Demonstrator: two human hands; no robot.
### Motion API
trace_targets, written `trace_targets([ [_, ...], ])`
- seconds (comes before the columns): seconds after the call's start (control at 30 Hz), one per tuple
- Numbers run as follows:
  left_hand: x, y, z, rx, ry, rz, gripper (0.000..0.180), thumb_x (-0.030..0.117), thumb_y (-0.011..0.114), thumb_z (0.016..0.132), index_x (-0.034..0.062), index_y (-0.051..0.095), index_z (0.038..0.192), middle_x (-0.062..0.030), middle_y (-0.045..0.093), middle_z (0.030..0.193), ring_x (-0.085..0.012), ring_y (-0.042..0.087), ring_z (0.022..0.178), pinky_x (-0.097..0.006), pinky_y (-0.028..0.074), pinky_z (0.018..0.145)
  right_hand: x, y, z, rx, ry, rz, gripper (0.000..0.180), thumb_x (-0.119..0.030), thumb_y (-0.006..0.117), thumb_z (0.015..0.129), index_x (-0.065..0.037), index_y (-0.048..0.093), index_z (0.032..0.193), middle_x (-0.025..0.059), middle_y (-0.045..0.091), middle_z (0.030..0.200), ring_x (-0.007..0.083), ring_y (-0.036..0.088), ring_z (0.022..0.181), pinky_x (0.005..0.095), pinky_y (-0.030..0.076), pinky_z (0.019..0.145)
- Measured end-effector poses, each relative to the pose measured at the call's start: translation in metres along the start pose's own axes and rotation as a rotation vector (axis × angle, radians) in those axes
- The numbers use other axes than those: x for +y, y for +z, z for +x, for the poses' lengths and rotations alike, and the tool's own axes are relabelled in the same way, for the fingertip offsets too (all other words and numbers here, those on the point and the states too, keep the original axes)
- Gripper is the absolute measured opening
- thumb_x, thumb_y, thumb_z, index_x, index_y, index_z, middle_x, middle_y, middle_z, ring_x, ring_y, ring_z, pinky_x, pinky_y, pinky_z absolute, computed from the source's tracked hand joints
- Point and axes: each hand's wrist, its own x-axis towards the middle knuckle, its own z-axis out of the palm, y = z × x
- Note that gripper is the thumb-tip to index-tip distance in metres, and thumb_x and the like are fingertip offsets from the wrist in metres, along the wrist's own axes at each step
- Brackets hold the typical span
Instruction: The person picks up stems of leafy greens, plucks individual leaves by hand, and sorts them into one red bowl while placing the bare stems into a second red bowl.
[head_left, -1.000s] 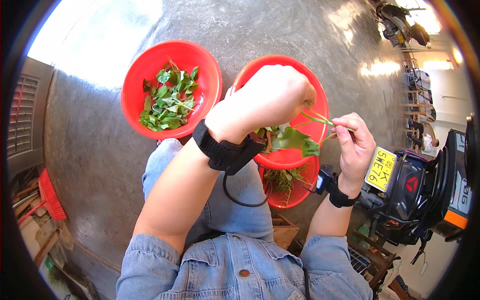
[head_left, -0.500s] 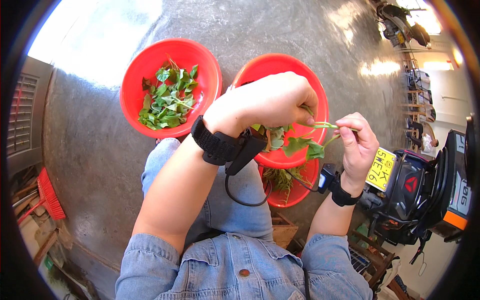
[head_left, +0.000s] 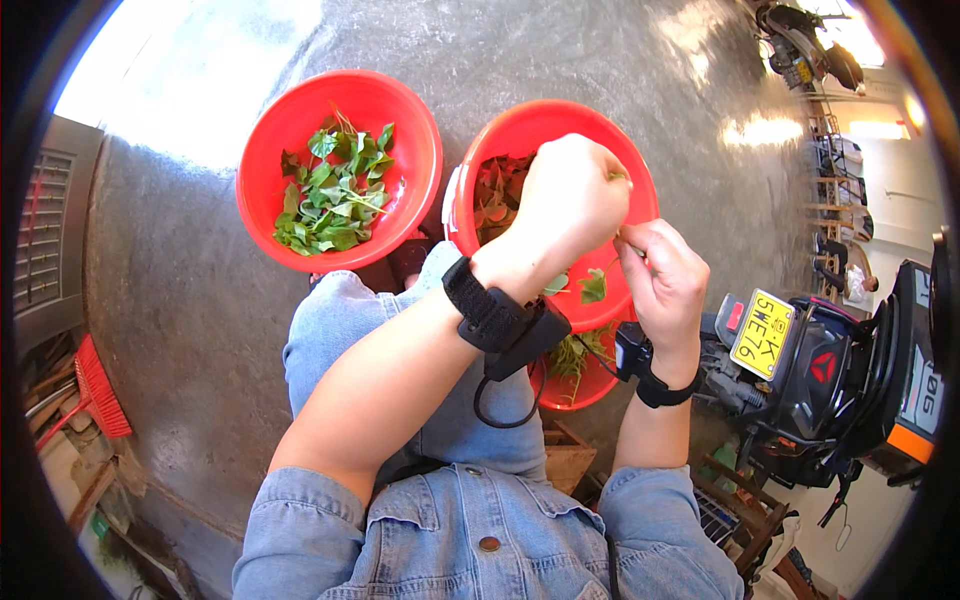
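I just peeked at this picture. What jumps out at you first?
Two bright red basins on the grey floor: the left basin holds picked green leaves, and the right basin sits under both hands. The left hand and right hand meet over it, pinching a leafy green stem.

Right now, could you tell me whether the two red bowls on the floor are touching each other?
Apart. The head view shows a dark gap of floor between the left red bowl holding picked leaves and the right red bowl under the hands.
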Motion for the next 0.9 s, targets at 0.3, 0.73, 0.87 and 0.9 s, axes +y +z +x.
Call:
trace_targets([
  [0.3,0.001,-0.034,0.019,0.089,-0.265,-0.417,0.018,0.011,0.062,0.081,-0.0061,0.065,0.084,-0.0093,0.062,0.063,-0.0139,0.061,0.058,-0.028,0.049,0.051,0.028,-0.004,-0.021,0.267,0.294,0.186,0.010,0.002,0.059,0.083,0.004,0.064,0.091,0.0074,0.061,0.076,0.0115,0.058,0.063,0.0233,0.047,0.058],
  [0.73,0.006,-0.008,0.002,-0.205,0.293,0.185,0.013,0.008,0.062,0.075,-0.0021,0.066,0.083,-0.0187,0.062,0.069,-0.0289,0.063,0.063,-0.035,0.048,0.059,0.027,-0.007,-0.015,0.595,0.428,0.686,0.019,-0.010,0.058,0.088,0.005,0.062,0.098,0.0078,0.062,0.076,0.0110,0.056,0.060,0.0238,0.047,0.057],
  [0.87,0.002,-0.005,0.004,-0.125,0.413,0.318,0.013,0.005,0.060,0.074,-0.0027,0.066,0.082,-0.0199,0.063,0.074,-0.0325,0.062,0.070,-0.037,0.049,0.065,0.024,-0.005,-0.012,0.611,0.449,0.725,0.019,-0.010,0.059,0.087,0.005,0.062,0.098,0.0077,0.062,0.076,0.0111,0.056,0.059,0.0238,0.047,0.057],
  [0.9,0.002,-0.005,0.005,-0.126,0.412,0.318,0.013,0.005,0.060,0.074,-0.0027,0.066,0.082,-0.0199,0.063,0.074,-0.0325,0.062,0.070,-0.037,0.049,0.065,0.024,-0.004,-0.012,0.624,0.454,0.709,0.019,-0.010,0.059,0.087,0.005,0.062,0.098,0.0077,0.062,0.076,0.0110,0.056,0.059,0.0237,0.047,0.056],
])
